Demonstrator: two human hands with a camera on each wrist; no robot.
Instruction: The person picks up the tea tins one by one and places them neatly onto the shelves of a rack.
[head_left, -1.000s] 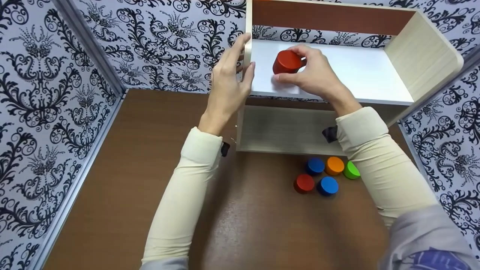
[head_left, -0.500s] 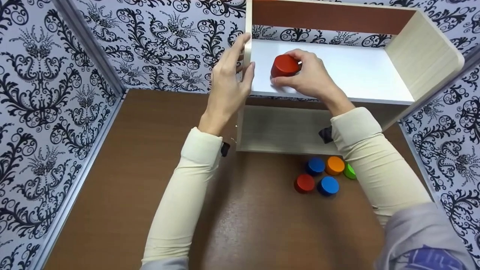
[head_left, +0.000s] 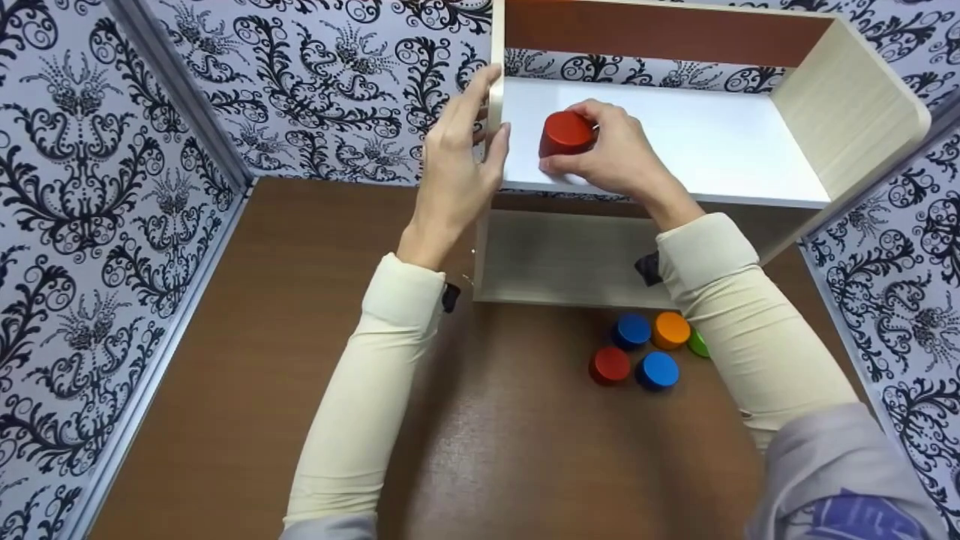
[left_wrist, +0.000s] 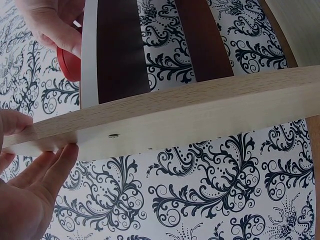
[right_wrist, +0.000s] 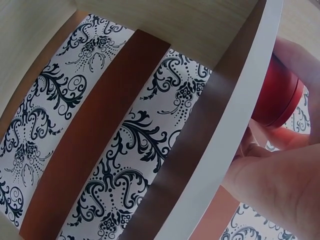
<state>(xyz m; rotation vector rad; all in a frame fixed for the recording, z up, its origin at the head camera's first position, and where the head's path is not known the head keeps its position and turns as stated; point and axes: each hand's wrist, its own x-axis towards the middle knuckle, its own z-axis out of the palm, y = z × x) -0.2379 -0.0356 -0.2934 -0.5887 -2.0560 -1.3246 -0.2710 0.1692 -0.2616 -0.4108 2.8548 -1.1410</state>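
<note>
My right hand [head_left: 626, 161] holds a red round canister [head_left: 567, 129] between thumb and fingers at the left part of the white shelf board [head_left: 735, 142]. In the right wrist view, the canister [right_wrist: 275, 95] shows a rim line near one end, and the board's edge covers part of it. Whether its base touches the board I cannot tell. My left hand [head_left: 457, 161] grips the left side panel [head_left: 497, 45] of the wooden shelf unit. The left wrist view shows the thumb on one face of the panel [left_wrist: 200, 117] and fingers against the other.
On the brown table [head_left: 300, 375] before the unit stand more round canisters: dark blue [head_left: 631, 331], orange [head_left: 670, 331], red [head_left: 610, 365], light blue [head_left: 658, 370], and green [head_left: 698, 344] partly behind my right sleeve. The right side panel [head_left: 847, 112] bounds the shelf.
My right hand has shifted the red canister slightly left and toward the shelf's front edge. The left hand has kept its place on the panel.
</note>
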